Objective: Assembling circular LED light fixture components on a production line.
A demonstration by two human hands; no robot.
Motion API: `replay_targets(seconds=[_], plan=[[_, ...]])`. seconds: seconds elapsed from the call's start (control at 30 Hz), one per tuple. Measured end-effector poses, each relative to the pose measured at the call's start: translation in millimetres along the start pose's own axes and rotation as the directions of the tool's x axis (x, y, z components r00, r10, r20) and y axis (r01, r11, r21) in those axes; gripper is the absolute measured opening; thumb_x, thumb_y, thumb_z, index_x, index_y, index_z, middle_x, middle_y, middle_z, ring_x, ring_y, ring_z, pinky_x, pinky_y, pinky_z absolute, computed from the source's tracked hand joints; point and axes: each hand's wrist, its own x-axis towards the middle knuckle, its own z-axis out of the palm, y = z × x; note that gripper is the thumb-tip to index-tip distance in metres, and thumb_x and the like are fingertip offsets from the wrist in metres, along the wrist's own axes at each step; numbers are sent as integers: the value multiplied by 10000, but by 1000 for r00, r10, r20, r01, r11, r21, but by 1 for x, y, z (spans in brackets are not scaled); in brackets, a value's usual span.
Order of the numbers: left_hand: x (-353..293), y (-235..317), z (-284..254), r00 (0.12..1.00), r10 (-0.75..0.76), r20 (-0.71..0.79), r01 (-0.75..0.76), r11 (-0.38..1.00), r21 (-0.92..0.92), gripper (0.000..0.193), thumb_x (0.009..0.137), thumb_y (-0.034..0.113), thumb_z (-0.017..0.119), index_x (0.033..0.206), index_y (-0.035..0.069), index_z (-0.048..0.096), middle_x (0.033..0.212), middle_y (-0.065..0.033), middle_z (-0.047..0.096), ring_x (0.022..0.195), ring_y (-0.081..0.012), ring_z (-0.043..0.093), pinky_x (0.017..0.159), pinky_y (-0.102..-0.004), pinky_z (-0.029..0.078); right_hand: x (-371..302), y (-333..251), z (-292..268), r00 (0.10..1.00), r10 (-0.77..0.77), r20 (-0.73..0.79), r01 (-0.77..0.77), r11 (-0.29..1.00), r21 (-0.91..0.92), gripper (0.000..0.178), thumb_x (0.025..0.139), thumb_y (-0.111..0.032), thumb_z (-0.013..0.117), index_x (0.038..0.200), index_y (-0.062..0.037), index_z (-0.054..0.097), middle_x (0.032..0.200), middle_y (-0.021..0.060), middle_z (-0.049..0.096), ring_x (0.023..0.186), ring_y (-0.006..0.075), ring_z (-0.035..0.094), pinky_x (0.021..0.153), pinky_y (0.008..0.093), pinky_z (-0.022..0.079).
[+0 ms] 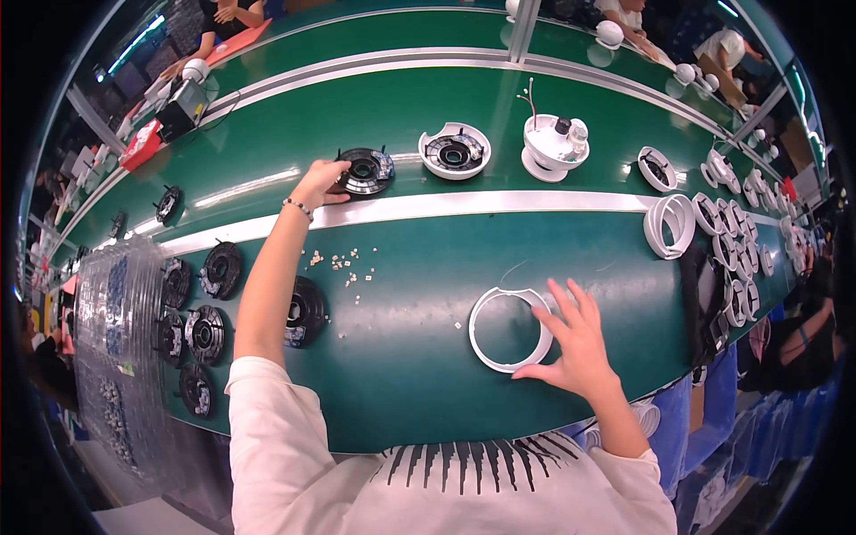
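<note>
My left hand [317, 185] reaches to the far side of the bench and grips the edge of a black round disc with a small circuit board [364, 171], fingers closed on its left rim. On the near green worktop lies a white plastic ring [476, 332] with a notch at its top. My right hand [575, 343] is at the ring's right side, fingers spread, the thumb by its lower rim and a fingertip over its right edge. Right of the held disc sits a white round housing [430, 165] with a black disc inside.
Several black discs [206, 334] and a stack of clear plastic trays [120, 312] stand at the left. Tiny white connectors [339, 263] are scattered mid-bench. A white device base [555, 147] stands at the back; white rings [669, 227] pile up at the right. Other people work across the line.
</note>
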Motion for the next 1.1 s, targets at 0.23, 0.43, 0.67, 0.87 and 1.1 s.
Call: replay_targets(seconds=[0.23,0.43,0.67,0.87,1.1], plan=[[-12,-32,34,933,262,246,-169,924,-343,247,865,65,409,1089,-23,466,1003,-157,558,876,-257,589,692,-386,526,1,-14,36,911,223,346,-231,973,-16,1044,537,-527,711,1312,-50,199,1332,288,144,1216,461,189,895,647,181],[-111,1,63,888,436,143,-361,857,-369,395,855,22,407,1221,27,260,1175,-128,421,972,-224,540,731,-340,524,-6,-19,19,902,225,369,-281,954,103,1069,516,-394,764,1321,-27,165,1348,267,118,1217,445,192,936,589,209],[-189,5,101,781,609,136,-524,758,-388,507,818,-34,428,1273,28,213,1178,-98,418,1014,-163,490,767,-281,477,41,18,10,885,420,-203,97,261,960,1148,535,-178,805,1345,-38,5,1394,189,82,1282,273,141,1008,371,228],[-217,-7,128,768,579,273,-399,766,-504,584,777,-98,443,1288,18,184,1239,-107,365,1143,-190,375,961,-309,302,79,-8,7,915,297,-274,159,359,920,1191,536,-162,811,1338,-23,-60,1392,223,44,1292,265,114,1035,355,137],[-228,-14,109,571,695,436,-291,669,-684,795,821,612,228,1356,50,61,1394,-110,161,1279,-259,190,1042,-382,155,85,-34,29,923,245,-298,133,525,841,1214,506,-272,824,1332,17,-18,1376,251,84,1296,311,100,1043,364,112]])
